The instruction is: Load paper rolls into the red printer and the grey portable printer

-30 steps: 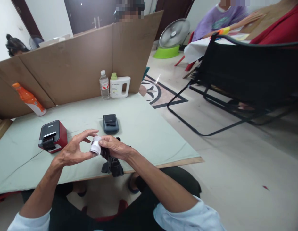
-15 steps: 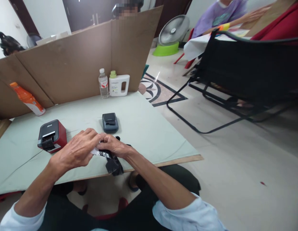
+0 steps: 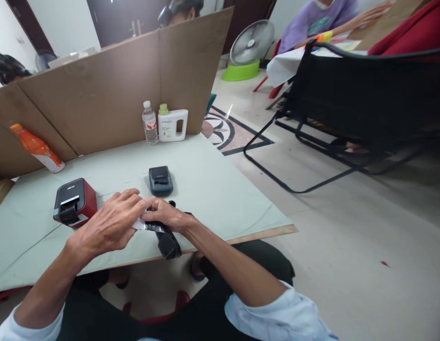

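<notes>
My left hand [image 3: 108, 222] and my right hand [image 3: 165, 213] meet over the table's near edge, fingertips together. Between them runs a white strip [image 3: 139, 224], joined or laid against shiny, crumpled black plastic [image 3: 169, 245] that hangs below my right hand. Thumb and fingers of the right hand pinch this piece. The left fingers are closed by its white end, their tips partly hidden. Just beyond my hands lies a small dark label printer [image 3: 161, 181]. To the left of them stands a red and black label printer [image 3: 75, 202], with a black strip at its front slot.
A cardboard screen [image 3: 99, 90] borders the table's [image 3: 220, 189] far side. Before it stand a clear water bottle [image 3: 150, 124], a white jug [image 3: 172, 125] and a leaning orange bottle [image 3: 38, 149]. A black folding chair [image 3: 362, 94] and a fan [image 3: 251, 42] are to the right; people are beyond.
The view has shifted slightly, so the scene sits a little further left. Both hands keep nearly the same hold on the black plastic and white strip.
</notes>
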{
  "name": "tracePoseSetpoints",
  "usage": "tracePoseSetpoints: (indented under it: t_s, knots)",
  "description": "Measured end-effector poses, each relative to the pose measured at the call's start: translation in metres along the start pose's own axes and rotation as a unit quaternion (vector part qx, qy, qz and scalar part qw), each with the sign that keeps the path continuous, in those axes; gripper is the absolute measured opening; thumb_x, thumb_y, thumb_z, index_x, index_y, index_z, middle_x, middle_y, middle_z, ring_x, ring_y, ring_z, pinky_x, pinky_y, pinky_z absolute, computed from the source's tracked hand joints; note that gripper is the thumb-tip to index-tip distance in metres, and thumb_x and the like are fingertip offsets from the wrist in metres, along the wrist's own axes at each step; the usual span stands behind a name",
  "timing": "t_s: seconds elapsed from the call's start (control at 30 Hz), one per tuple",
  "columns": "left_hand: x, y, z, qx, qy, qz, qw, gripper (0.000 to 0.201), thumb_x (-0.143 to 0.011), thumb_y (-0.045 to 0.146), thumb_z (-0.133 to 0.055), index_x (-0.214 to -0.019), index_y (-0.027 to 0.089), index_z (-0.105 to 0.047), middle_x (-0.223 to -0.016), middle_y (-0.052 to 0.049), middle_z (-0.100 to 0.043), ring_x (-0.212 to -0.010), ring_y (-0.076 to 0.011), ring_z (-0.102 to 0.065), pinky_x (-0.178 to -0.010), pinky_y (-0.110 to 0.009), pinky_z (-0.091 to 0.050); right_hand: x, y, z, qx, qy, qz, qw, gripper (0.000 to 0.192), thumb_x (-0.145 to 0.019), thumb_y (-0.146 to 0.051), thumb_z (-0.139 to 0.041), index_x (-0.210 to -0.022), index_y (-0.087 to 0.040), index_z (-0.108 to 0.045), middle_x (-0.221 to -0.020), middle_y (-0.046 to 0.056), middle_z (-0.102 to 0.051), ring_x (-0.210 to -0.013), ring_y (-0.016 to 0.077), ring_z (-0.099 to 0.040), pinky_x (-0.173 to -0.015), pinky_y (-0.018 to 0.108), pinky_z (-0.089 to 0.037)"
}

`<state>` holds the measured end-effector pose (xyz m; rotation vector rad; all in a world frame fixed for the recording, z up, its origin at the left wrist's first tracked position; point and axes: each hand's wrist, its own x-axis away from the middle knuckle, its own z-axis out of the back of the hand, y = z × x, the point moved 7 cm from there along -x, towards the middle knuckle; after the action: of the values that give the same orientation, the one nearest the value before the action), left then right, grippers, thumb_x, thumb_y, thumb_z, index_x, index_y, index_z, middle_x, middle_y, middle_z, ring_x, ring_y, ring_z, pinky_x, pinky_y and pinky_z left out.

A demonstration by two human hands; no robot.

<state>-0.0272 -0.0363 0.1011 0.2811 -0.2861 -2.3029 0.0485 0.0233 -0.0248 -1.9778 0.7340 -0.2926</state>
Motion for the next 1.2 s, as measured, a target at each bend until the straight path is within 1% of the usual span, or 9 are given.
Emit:
tracePoseSetpoints:
  t_s: [0.13,0.2,0.37,0.47,0.6,0.8,0.9,1.03,1.2]
  knots:
    - [0.007,-0.018,-0.008,0.210,0.126,-0.011,0.969,0.085,-0.089,0.031,-0.075,-0.161,0.028,-0.028,-0.132,-0.013,-0.063,-0.120,-0.0285,-0.065,-0.101,-0.048,-0.057,0.004,0.002,-0.004,-0.053,-0.028,-0.024,0.998,0.059,-0.060,-0.063,-0.094,-0.082,-0.013,-0.071,-0.064,-0.003,-0.061,-0.054,0.0082,-0.050,-0.052,0.021,-0.039]
    - [0.012,-0.027,-0.012,0.248,0.149,-0.003,0.957,0.086,-0.089,0.035,-0.076,-0.161,0.027,-0.029,-0.131,-0.014,-0.063,-0.115,-0.0278,-0.067,-0.098,-0.047,-0.059,0.004,0.002,-0.004,-0.051,-0.034,-0.028,0.998,0.058,-0.060,-0.061,-0.094,-0.082,-0.013,-0.071,-0.066,-0.002,-0.063,-0.055,0.0086,-0.052,-0.053,0.021,-0.040]
    - [0.005,-0.011,-0.011,0.041,0.010,-0.005,0.999,0.076,-0.084,0.011,-0.072,-0.153,0.029,-0.047,-0.133,-0.012,-0.065,-0.139,-0.0350,-0.051,-0.117,-0.060,-0.043,-0.002,0.008,0.001,-0.017,-0.008,-0.027,0.999,0.052,-0.059,-0.054,-0.097,-0.081,-0.014,-0.072,-0.073,0.000,-0.067,-0.063,0.0093,-0.056,-0.060,0.021,-0.046]
    - [0.002,-0.013,-0.011,0.110,0.060,0.021,0.992,0.083,-0.084,0.015,-0.074,-0.158,0.029,-0.040,-0.134,-0.012,-0.064,-0.132,-0.0321,-0.057,-0.114,-0.057,-0.047,-0.002,0.015,0.004,-0.048,-0.008,-0.041,0.998,0.057,-0.060,-0.062,-0.094,-0.078,-0.015,-0.068,-0.062,-0.003,-0.059,-0.052,0.0082,-0.049,-0.050,0.020,-0.040]
    - [0.008,-0.034,-0.023,0.287,0.156,0.057,0.943,0.090,-0.085,0.031,-0.081,-0.160,0.025,-0.032,-0.128,-0.013,-0.064,-0.112,-0.0257,-0.067,-0.100,-0.045,-0.058,0.001,0.016,0.006,-0.075,-0.017,-0.048,0.996,0.060,-0.061,-0.066,-0.092,-0.077,-0.014,-0.066,-0.059,-0.003,-0.056,-0.048,0.0078,-0.047,-0.046,0.020,-0.038]
    - [0.003,-0.022,-0.017,0.043,0.006,0.021,0.999,0.079,-0.081,0.012,-0.074,-0.153,0.028,-0.046,-0.135,-0.012,-0.063,-0.139,-0.0344,-0.051,-0.118,-0.060,-0.042,-0.003,0.016,0.006,-0.035,-0.003,-0.059,0.998,0.054,-0.059,-0.054,-0.097,-0.079,-0.012,-0.070,-0.065,-0.002,-0.063,-0.056,0.0071,-0.053,-0.053,0.018,-0.042]
    - [0.002,-0.025,-0.019,0.125,0.052,0.027,0.990,0.087,-0.083,0.018,-0.077,-0.159,0.029,-0.036,-0.136,-0.013,-0.061,-0.133,-0.0325,-0.056,-0.114,-0.057,-0.047,-0.003,0.016,0.006,-0.065,-0.009,-0.049,0.997,0.057,-0.061,-0.061,-0.094,-0.077,-0.014,-0.067,-0.058,-0.004,-0.057,-0.047,0.0061,-0.044,-0.044,0.019,-0.034]
    - [0.007,-0.041,-0.030,0.293,0.151,0.046,0.943,0.094,-0.085,0.032,-0.080,-0.162,0.027,-0.026,-0.129,-0.014,-0.062,-0.111,-0.0257,-0.068,-0.097,-0.045,-0.059,0.000,0.011,0.006,-0.079,-0.021,-0.042,0.996,0.059,-0.061,-0.065,-0.092,-0.077,-0.014,-0.066,-0.056,-0.004,-0.056,-0.044,0.0066,-0.042,-0.042,0.020,-0.033]
    - [0.001,-0.025,-0.016,0.080,0.022,0.010,0.997,0.078,-0.081,0.016,-0.076,-0.152,0.028,-0.047,-0.134,-0.012,-0.064,-0.132,-0.0321,-0.057,-0.113,-0.056,-0.047,-0.002,0.013,0.008,-0.027,-0.006,-0.058,0.998,0.053,-0.061,-0.053,-0.097,-0.079,-0.012,-0.070,-0.065,-0.002,-0.064,-0.056,0.0076,-0.053,-0.052,0.019,-0.040]
